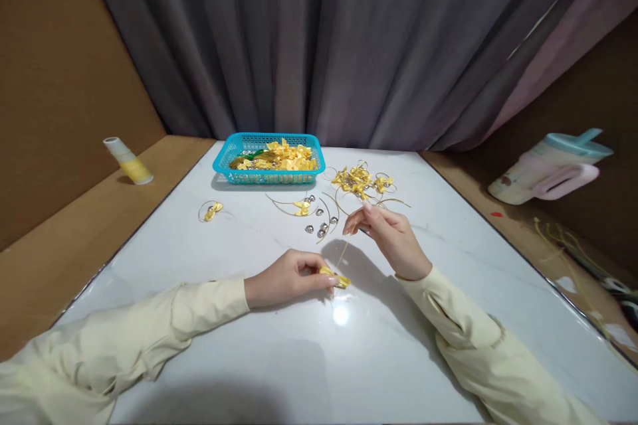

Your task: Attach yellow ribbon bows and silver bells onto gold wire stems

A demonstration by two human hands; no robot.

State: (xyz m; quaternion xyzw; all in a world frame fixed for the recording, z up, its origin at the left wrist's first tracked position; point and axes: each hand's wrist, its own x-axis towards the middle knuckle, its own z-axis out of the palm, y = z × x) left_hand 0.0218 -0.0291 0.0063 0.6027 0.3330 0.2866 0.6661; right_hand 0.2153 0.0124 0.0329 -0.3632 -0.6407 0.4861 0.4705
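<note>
My left hand (286, 277) rests on the white table (249, 358) with its fingers pinched on a small yellow ribbon bow (336, 277). A thin gold cord (343, 251) runs from the bow up to my right hand (386, 234), which pinches the cord's upper end a little above the table. Both arms wear pale yellow sleeves. Just beyond my hands lie several small silver bells (321, 228) and another yellow bow (302, 208) on a cord.
A turquoise basket (239, 176) of yellow bows stands at the back. A pile of finished bows with cords (359, 180) lies to its right, a single bow (213, 210) to the left. A glue bottle (127, 161) lies far left, a pink jug (548, 169) far right.
</note>
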